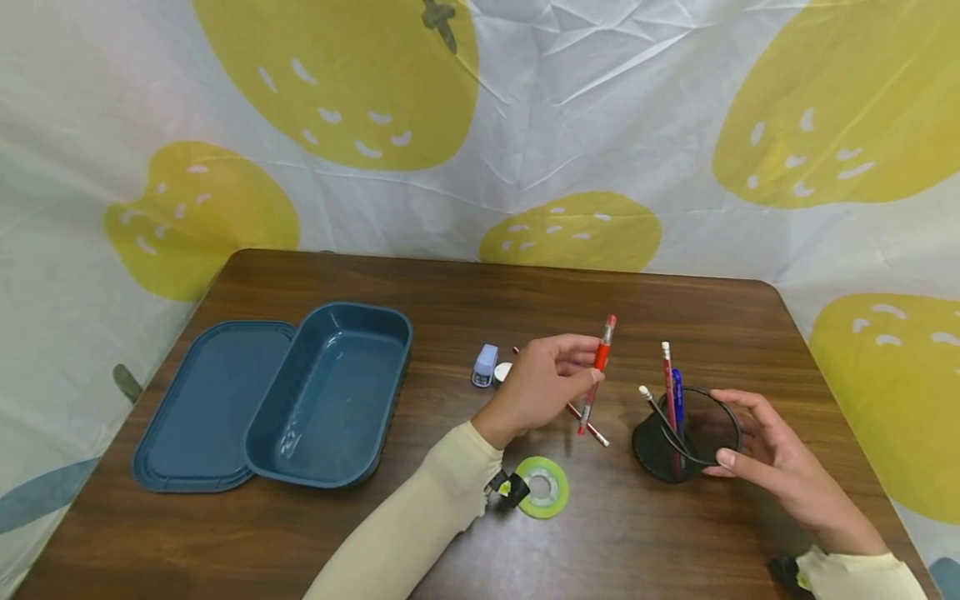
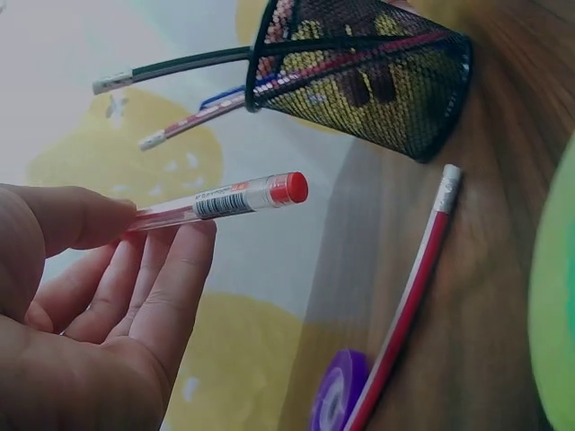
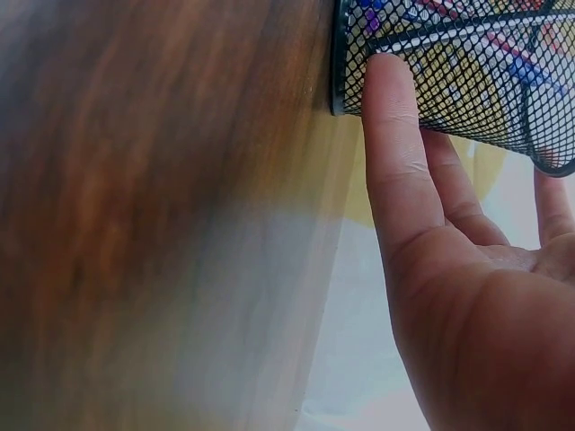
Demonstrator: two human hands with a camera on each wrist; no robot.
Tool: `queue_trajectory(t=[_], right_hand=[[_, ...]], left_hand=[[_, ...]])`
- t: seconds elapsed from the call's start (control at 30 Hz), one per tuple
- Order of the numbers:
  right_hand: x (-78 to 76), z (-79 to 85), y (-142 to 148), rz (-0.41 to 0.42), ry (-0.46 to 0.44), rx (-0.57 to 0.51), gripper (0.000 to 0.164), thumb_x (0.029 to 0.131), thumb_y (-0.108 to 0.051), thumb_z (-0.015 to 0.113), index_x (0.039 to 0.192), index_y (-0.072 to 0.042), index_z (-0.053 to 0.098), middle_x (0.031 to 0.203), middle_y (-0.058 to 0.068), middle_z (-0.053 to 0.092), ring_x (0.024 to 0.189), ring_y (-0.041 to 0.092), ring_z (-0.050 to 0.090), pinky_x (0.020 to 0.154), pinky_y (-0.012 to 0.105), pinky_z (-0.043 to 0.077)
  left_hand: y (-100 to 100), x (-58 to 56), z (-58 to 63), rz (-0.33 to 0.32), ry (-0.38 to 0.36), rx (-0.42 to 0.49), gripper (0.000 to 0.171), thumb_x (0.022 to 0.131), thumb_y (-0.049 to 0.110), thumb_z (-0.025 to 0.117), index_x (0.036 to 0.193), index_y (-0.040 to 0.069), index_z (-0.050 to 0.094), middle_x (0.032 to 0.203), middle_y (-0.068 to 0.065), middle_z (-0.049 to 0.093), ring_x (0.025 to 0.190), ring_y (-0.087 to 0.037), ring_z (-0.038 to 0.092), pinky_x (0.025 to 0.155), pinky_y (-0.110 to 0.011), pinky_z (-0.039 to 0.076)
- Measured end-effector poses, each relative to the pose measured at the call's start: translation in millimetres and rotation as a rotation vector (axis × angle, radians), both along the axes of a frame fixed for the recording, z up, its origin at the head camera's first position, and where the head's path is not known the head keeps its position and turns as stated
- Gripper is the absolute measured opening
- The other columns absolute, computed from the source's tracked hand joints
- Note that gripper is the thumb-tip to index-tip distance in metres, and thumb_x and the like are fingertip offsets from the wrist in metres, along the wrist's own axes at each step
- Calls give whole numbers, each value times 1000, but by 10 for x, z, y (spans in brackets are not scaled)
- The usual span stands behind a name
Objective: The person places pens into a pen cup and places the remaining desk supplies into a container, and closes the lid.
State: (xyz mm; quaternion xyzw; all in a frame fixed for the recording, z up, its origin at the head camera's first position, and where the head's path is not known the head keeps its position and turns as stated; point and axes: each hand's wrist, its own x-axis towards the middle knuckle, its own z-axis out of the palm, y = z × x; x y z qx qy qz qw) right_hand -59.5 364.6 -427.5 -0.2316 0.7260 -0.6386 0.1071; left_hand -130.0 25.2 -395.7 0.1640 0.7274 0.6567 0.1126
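Between thumb and fingers, my left hand (image 1: 551,379) pinches a red pen (image 1: 602,357), held upright with a slight tilt. In the left wrist view, the pen's red end and barcode label show. My right hand (image 1: 783,454) holds the black mesh pen cup (image 1: 651,450) by its right side, thumb and fingers about the rim. The cup leans over and holds a red pencil (image 1: 668,375), a blue pen (image 1: 678,398) and a dark pencil (image 2: 180,65). Beneath the left hand, a red-and-white pencil (image 1: 597,432) lies on the table, partly hidden.
Left on the wooden table (image 1: 187,542) stands a blue box (image 1: 384,442), overlapping its lid (image 1: 213,408). A small lavender-capped bottle (image 1: 485,365) stands beside a white round thing (image 1: 502,372). Green tape (image 1: 557,500) lies near the left wrist. A patterned cloth (image 1: 570,108) hangs behind.
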Motion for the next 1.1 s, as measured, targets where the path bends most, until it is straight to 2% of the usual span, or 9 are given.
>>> queue_trajectory(t=[0.27, 0.47, 0.63, 0.83, 1.1], right_hand=[[-11, -11, 1, 8, -2, -12, 71, 96, 26, 45, 160, 0, 26, 139, 11, 57, 115, 19, 71, 78, 43, 66], [-9, -16, -13, 1, -7, 0, 71, 96, 25, 46, 160, 0, 26, 136, 12, 58, 113, 21, 72, 78, 44, 66], [-26, -23, -31, -2, -5, 1, 71, 97, 25, 47, 160, 0, 27, 138, 12, 58, 114, 21, 71, 78, 44, 66], [-48, -19, -41, 4, -6, -3, 71, 97, 25, 46, 160, 0, 27, 139, 11, 58, 115, 19, 71, 77, 45, 66], [-55, -13, -49, 4, 4, 14, 70, 97, 25, 47, 159, 2, 26, 136, 11, 58, 111, 20, 72, 74, 45, 66]], left_hand=[[66, -79, 163, 0, -77, 165, 38, 94, -2, 76, 132, 0, 68, 117, -17, 74, 97, -22, 77, 83, -45, 65], [110, -105, 264, 0, -78, 239, 37, 95, -4, 75, 130, 0, 67, 112, -15, 72, 88, -14, 74, 80, -40, 66], [167, -123, 310, 22, -65, 315, 35, 94, -6, 75, 127, 0, 66, 107, -11, 72, 84, -10, 72, 80, -42, 66], [248, -134, 327, 51, -36, 389, 36, 93, -8, 75, 127, -3, 63, 110, -21, 71, 81, -9, 71, 75, -38, 66], [367, -74, 321, 26, -23, 444, 33, 92, -10, 73, 122, -6, 61, 110, -28, 69, 79, -8, 71, 77, -44, 66]])
